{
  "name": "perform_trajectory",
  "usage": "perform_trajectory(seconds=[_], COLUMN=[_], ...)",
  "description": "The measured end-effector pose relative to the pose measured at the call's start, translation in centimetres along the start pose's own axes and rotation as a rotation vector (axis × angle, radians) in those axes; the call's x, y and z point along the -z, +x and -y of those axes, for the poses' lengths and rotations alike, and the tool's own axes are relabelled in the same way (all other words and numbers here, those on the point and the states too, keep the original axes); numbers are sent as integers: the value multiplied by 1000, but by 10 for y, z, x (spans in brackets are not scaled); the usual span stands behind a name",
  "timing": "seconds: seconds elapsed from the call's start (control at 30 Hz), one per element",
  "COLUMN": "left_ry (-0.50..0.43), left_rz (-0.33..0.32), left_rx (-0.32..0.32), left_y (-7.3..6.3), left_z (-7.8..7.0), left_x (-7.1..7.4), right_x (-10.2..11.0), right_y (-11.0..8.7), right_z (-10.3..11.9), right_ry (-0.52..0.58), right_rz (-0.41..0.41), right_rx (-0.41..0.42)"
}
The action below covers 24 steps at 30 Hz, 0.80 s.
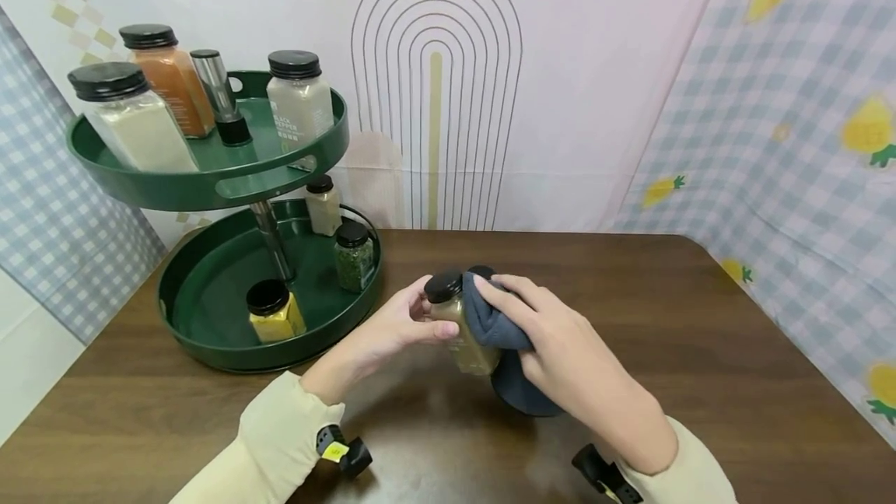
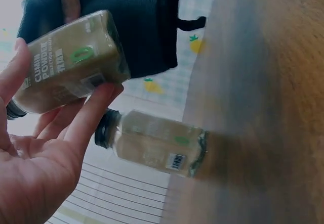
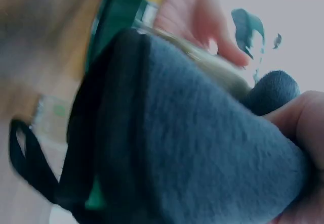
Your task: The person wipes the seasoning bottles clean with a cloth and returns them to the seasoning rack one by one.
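Note:
My left hand (image 1: 395, 325) grips a square clear jar (image 1: 470, 344) of brownish powder, its black lid tilted up and leftward. The label reads cumin powder in the left wrist view. My right hand (image 1: 570, 344) holds a grey-blue cloth (image 1: 493, 325) bunched against the jar's right side, near the lid. A lower flap of the cloth hangs beneath the hand, and a dark loop shows at its edge in the wrist views. Behind these, a similar jar (image 2: 154, 143) with a black lid stands on the table, mostly hidden in the head view.
At left stands a green two-tier round rack (image 1: 210, 333). Its upper tray carries several large jars and a silver cylinder (image 1: 218, 92). Below are a yellow-powder jar (image 1: 276, 321), a green-herb jar (image 1: 354, 259) and a pale jar (image 1: 323, 208). A patterned cloth backdrop (image 1: 560, 99) borders the wooden table (image 1: 630, 286).

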<state>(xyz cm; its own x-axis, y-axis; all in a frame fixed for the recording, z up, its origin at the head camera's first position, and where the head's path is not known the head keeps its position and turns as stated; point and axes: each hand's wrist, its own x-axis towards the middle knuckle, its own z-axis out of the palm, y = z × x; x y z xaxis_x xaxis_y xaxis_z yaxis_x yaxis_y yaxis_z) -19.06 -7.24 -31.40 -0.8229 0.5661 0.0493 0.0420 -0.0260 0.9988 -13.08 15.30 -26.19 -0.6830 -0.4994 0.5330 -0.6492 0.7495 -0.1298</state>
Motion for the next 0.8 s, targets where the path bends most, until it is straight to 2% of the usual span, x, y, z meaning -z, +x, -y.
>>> perform_trajectory(seconds=[0.27, 0.47, 0.7, 0.8], left_ry=[-120, -198, -182, -129], left_rz=[21, -26, -48, -46], left_rx=[11, -3, -5, -1], left_y=[1, 0, 0, 0], left_z=[1, -3, -6, -6], left_x=[1, 3, 4, 3], right_x=[-1, -1, 1, 1], right_y=[-1, -2, -4, -6], right_z=[-3, -6, -8, -10], right_ry=[0, -50, -114, -127], right_rz=[37, 111, 220, 347], right_rx=[50, 47, 7, -29])
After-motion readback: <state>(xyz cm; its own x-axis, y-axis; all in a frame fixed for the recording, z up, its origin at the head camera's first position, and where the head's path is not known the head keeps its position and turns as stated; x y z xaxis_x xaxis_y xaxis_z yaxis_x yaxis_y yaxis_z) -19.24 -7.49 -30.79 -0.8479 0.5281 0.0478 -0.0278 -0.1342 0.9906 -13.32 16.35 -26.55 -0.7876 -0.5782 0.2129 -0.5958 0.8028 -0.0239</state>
